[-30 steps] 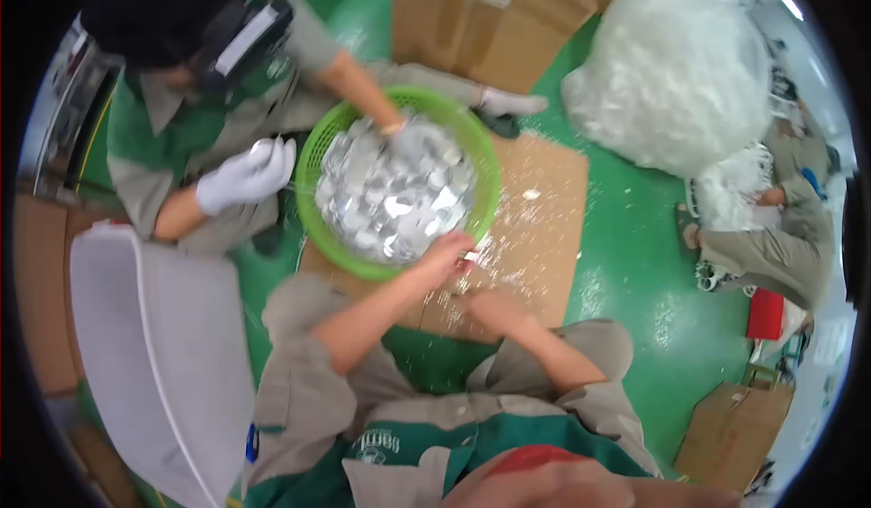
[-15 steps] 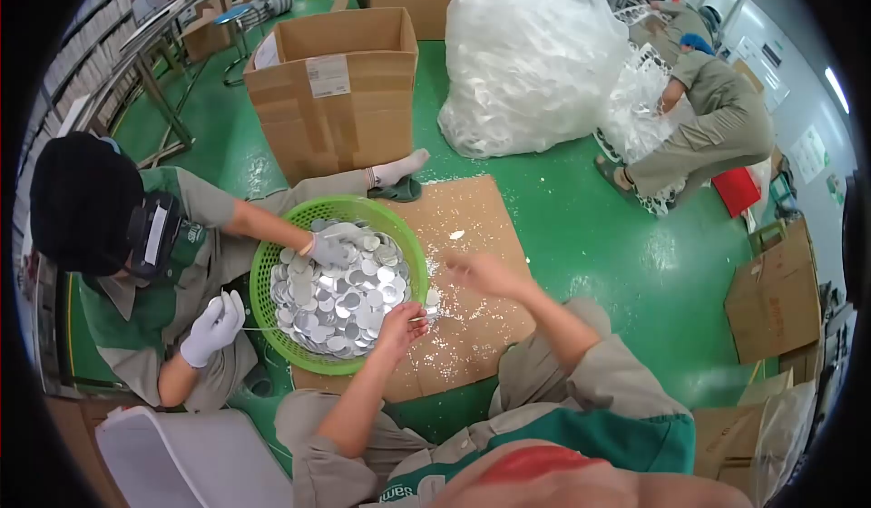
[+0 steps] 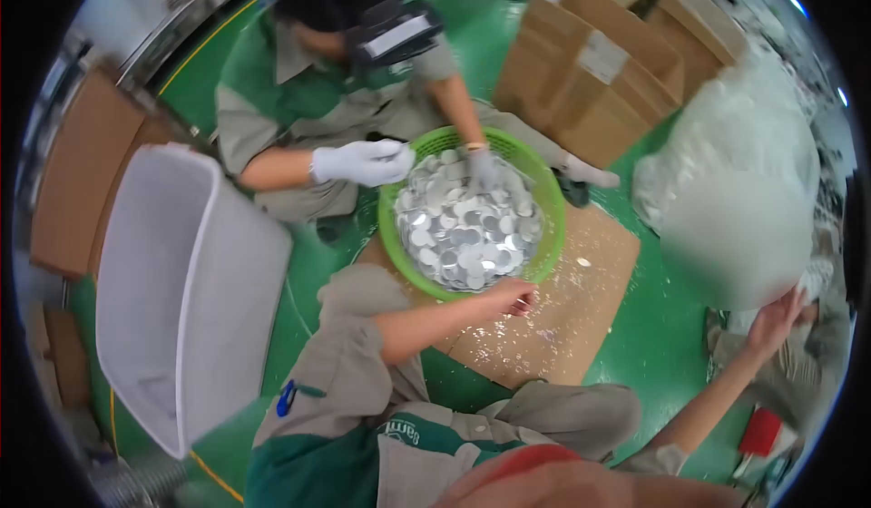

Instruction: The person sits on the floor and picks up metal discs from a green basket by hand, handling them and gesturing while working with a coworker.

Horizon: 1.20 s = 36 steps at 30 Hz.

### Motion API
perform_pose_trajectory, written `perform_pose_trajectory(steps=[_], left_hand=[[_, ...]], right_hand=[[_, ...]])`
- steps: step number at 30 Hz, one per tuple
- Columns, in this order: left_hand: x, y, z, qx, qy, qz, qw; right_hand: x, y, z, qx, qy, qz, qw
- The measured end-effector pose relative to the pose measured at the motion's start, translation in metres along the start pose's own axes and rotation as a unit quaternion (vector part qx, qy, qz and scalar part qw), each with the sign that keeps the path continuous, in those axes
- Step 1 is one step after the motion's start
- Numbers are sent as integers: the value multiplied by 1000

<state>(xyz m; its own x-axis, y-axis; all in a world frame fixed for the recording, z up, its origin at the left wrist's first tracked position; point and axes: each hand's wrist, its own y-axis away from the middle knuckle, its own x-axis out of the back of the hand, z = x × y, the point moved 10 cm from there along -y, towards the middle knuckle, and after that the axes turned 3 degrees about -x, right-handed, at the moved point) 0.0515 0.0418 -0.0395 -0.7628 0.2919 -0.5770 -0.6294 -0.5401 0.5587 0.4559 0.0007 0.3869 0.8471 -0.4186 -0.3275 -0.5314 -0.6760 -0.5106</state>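
My left hand [image 3: 508, 297] is closed at the near rim of a green plastic basket [image 3: 555, 213]. Its fingers are curled, and what they hold, if anything, is too small to make out. Round silver and white discs [image 3: 467, 231] lie heaped in the basket. Far out to the right, my right hand [image 3: 774, 324] has its fingers stretched, beside a blurred pale patch [image 3: 739, 240] in front of a large clear plastic bag [image 3: 726, 154]. Under the basket lies a flat cardboard sheet [image 3: 581, 304] strewn with small white bits.
Across from me sits a co-worker, one white-gloved hand [image 3: 363, 163] raised by the basket, another gloved hand [image 3: 484, 170] on the discs. A grey-white plastic bin [image 3: 231, 281] stands at left. Cardboard boxes [image 3: 572, 82] stand behind; a red object [image 3: 760, 431] is at lower right.
My view has turned, so the basket appears further right. My right hand has swung from above the cardboard far out to the right. My left hand stays near the basket rim.
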Motion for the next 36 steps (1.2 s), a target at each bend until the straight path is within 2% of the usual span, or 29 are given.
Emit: perform_pose_trajectory(steps=[2, 4, 6, 8, 10, 12, 14, 17, 20, 24, 27, 30, 34, 35, 36], left_hand=[[-3, -1, -5, 20, -8, -27, 999], [-4, -5, -10, 12, -18, -31, 999], [-3, -4, -8, 0, -28, -26, 999], [-3, 5, -2, -18, -32, -6, 999], [2, -4, -12, -6, -30, -6, 1000], [4, -10, -12, 0, -33, -11, 999], [2, -9, -15, 6, -35, -26, 999], [0, -6, -17, 6, -34, -23, 999], [2, -8, -22, 14, -38, -13, 999], [-1, -6, -24, 14, -39, -9, 999], [0, -7, -23, 15, -46, -14, 999], [2, -7, -25, 9, -36, -2, 999], [-1, -8, -27, 7, -40, -5, 999], [-1, -8, -24, 0, -46, -6, 999], [1, -7, -19, -7, -56, -6, 998]], right_hand=[[-36, 22, 13, -68, -3, -132, 989], [-35, 50, 46, -155, 67, -108, 980], [-77, 94, 77, -228, 249, -139, 931], [-129, 141, 98, -257, 376, -234, 859], [-150, 187, 130, -310, 352, -335, 817], [-165, 231, 158, -307, 386, -448, 745], [-161, 268, 193, -352, 393, -467, 710], [-149, 306, 239, -292, 481, -545, 622], [-136, 323, 267, -309, 498, -555, 590], [-138, 333, 277, -219, 542, -576, 571], [-147, 340, 277, -231, 517, -581, 585], [-152, 345, 274, -276, 519, -589, 554], [-148, 345, 276, -262, 496, -584, 587], [-150, 343, 273, -231, 494, -588, 597], [-153, 341, 275, -232, 502, -587, 591]])
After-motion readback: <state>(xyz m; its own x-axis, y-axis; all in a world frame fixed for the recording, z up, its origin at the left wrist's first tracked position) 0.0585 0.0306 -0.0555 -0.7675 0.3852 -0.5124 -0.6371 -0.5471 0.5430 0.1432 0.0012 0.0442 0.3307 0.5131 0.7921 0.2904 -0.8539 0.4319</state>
